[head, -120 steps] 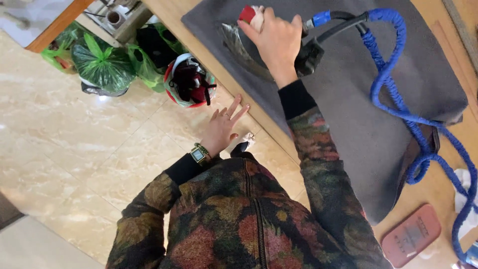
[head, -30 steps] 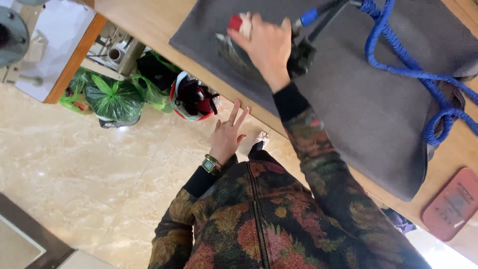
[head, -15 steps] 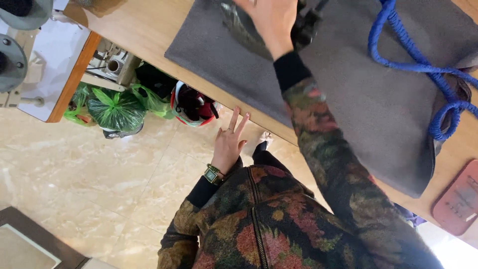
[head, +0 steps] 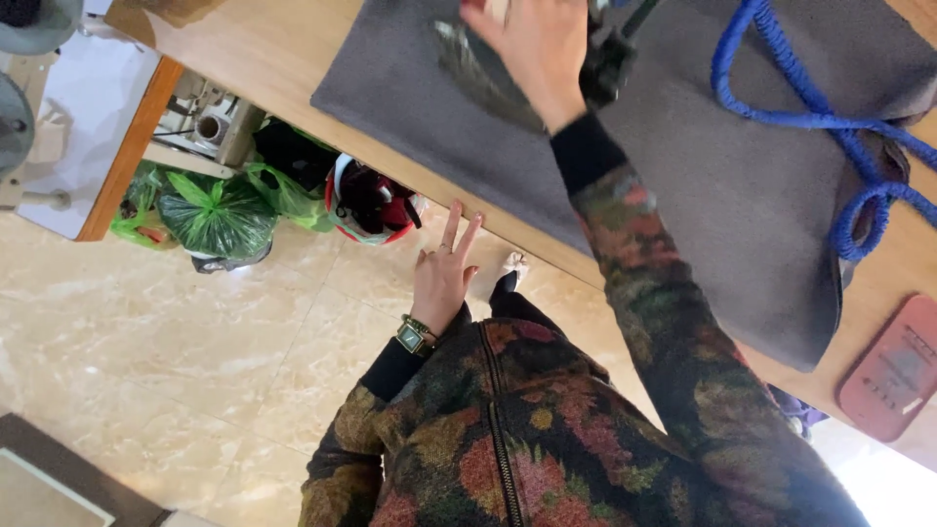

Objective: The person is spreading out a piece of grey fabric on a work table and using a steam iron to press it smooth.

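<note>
A garment pressing or tailoring workroom, shown by a long wooden table (head: pixel 264 59) covered with a grey felt pad (head: pixel 703 185), across which a blue braided hose (head: pixel 781 107) loops. Under the table's near edge, on a marble-tiled floor (head: pixel 146 342), stand green plastic bags (head: pixel 215 210); part of a sewing machine (head: pixel 24 59) sits beyond its left end.

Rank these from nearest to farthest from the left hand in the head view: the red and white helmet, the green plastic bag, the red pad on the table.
From the left hand, open beside the table edge:
1. Red and white helmet, on the floor under the table, close by the fingers.
2. Green plastic bag, on the floor beyond the helmet.
3. Red pad, on the wooden table, past the grey mat.
</note>
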